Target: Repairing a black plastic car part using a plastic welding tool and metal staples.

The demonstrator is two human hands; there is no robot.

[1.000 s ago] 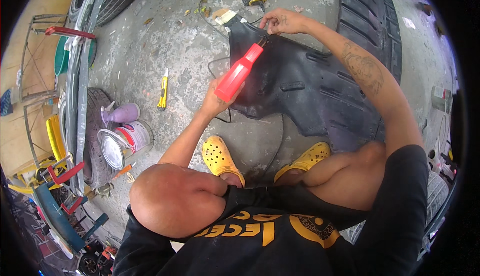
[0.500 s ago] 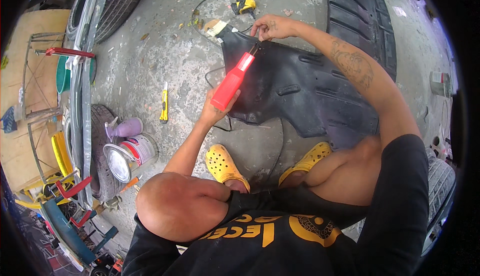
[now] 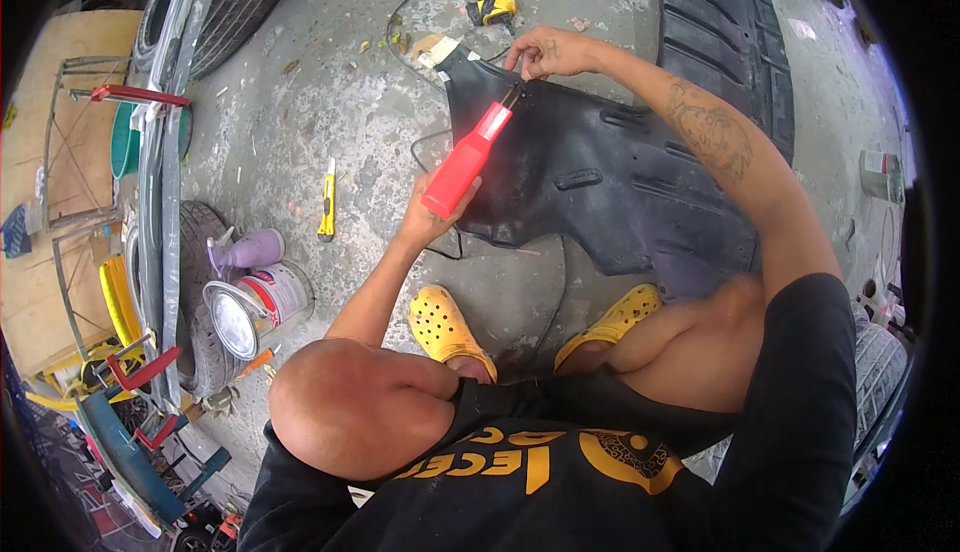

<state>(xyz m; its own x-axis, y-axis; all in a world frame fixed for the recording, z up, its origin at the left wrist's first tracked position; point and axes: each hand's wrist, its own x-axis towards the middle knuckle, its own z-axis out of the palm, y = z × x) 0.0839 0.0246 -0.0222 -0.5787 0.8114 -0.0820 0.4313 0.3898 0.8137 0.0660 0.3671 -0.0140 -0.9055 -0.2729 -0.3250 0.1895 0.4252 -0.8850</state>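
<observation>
My left hand (image 3: 432, 212) is wrapped round a red hand tool (image 3: 465, 157), whose two dark prongs reach the upper edge of a black moulded plastic panel (image 3: 570, 187) lying on the floor. At that same edge, just beyond the prongs, my right hand (image 3: 540, 54) has its fingertips curled together; whatever is between them is too small to make out. A light tan and white piece (image 3: 435, 50) lies at the panel's upper left corner.
A yellow-and-black power tool (image 3: 491, 7), a cable, a yellow utility knife (image 3: 328, 202) and a second black panel (image 3: 715, 37) lie on the floor. At left are tyres (image 3: 230, 2), a purple spray bottle (image 3: 250, 249), a paint can (image 3: 255, 312) and long clamped strips (image 3: 170, 182).
The whole view has shifted slightly since a second ago. My hands and the red tool stay at the panel's upper edge, with little visible movement between them.
</observation>
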